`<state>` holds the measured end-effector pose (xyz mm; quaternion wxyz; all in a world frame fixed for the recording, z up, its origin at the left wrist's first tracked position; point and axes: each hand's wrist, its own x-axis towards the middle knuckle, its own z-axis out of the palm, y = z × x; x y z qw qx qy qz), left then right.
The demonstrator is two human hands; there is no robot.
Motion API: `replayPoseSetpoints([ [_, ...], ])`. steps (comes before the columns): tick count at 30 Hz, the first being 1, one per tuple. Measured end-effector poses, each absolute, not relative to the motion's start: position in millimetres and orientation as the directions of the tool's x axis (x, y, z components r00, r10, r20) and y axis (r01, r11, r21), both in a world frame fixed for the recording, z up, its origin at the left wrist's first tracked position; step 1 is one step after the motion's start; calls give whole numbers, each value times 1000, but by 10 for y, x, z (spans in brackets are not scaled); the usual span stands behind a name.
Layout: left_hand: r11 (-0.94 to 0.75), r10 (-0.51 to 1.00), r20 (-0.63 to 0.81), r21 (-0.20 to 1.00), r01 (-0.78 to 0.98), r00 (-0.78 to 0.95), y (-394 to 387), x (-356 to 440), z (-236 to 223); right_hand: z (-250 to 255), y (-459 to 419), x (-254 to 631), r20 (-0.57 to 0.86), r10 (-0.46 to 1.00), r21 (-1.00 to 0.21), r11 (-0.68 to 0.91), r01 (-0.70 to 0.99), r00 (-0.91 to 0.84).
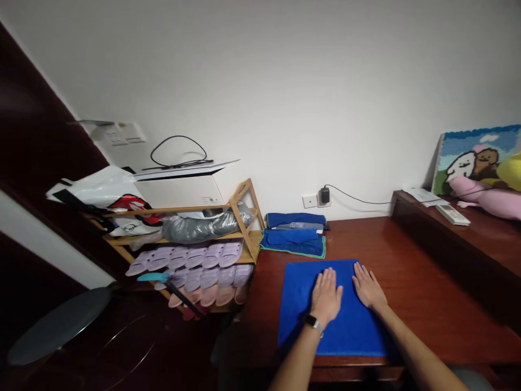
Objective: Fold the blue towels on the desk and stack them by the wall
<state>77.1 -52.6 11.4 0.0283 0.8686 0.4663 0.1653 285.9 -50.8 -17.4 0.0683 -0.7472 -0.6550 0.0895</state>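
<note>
A blue cloth lies spread out on the reddish-brown wooden table. My left hand rests palm down on the middle of it, fingers stretched forward, with a watch on the wrist. Over the cloth's right edge lies my right hand, also flat, its fingertips near the far right corner. Neither hand grips anything. Behind the cloth, folded blue cloths with a green edge sit against the wall.
Left of the table stands a wooden rack with lilac and pink slippers and a white box. A black plug trails its cable to a raised ledge at right, holding a remote and a pink plush toy. A round stool stands lower left.
</note>
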Motion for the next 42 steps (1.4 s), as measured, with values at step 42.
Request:
replayPoseSetpoints([
  [42,-630,773,291,253,734,563,-215,1185,223,-168,-264,2875,-59,989,-130,-143,981,136],
])
